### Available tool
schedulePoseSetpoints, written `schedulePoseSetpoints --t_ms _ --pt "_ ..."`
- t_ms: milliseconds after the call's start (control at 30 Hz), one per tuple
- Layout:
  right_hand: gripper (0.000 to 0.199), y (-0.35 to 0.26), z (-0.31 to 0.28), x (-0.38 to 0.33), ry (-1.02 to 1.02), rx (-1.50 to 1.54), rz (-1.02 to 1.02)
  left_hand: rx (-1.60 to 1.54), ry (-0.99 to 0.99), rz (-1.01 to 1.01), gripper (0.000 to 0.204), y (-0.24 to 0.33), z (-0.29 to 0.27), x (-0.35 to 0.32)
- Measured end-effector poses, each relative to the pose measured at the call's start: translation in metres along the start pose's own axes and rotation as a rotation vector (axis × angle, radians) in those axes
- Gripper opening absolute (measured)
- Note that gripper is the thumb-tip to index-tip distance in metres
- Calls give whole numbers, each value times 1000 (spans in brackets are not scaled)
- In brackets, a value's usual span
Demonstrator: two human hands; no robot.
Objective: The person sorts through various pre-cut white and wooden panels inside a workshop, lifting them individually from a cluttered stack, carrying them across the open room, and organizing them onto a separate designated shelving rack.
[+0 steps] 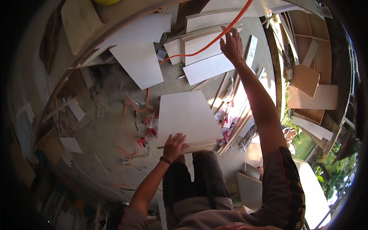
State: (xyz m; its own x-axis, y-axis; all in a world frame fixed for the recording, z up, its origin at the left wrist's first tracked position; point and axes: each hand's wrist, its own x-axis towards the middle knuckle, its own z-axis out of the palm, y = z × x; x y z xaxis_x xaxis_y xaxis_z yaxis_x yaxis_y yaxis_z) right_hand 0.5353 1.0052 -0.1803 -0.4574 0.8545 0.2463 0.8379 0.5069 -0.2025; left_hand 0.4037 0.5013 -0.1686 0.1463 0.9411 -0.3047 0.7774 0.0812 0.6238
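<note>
Left hand (174,147) lies flat on white board (188,115); right hand (232,46), fingers parted, one o'clock, beside orange hose (236,21); hold unclear.

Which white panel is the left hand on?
The white panel at the picture's centre: the left hand lies on its lower left part, while the other white panels lie apart from that hand.

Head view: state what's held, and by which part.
The left hand rests on the white, flat, tapering panel near its lower-left corner; the right hand is at stacked white rectangular boards. Whether either grip holds cannot be told.
</note>
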Motion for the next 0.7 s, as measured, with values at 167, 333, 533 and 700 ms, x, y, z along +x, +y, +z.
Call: schedulePoseSetpoints --t_ms 167,333,533,700 --pt "49 -4 28 36 -168 13 -126 3 -60 -12 66 19 -3 -13" --pt "64 -3 54 14 -328 -130 -170 102 -125 -18 64 29 -10 -14" --pt "76 2 50 -8 -310 -200 -112 225 -28 33 54 14 25 -24" --pt "43 6 13 -34 -534 -287 -267 194 48 -6 52 16 32 -28"
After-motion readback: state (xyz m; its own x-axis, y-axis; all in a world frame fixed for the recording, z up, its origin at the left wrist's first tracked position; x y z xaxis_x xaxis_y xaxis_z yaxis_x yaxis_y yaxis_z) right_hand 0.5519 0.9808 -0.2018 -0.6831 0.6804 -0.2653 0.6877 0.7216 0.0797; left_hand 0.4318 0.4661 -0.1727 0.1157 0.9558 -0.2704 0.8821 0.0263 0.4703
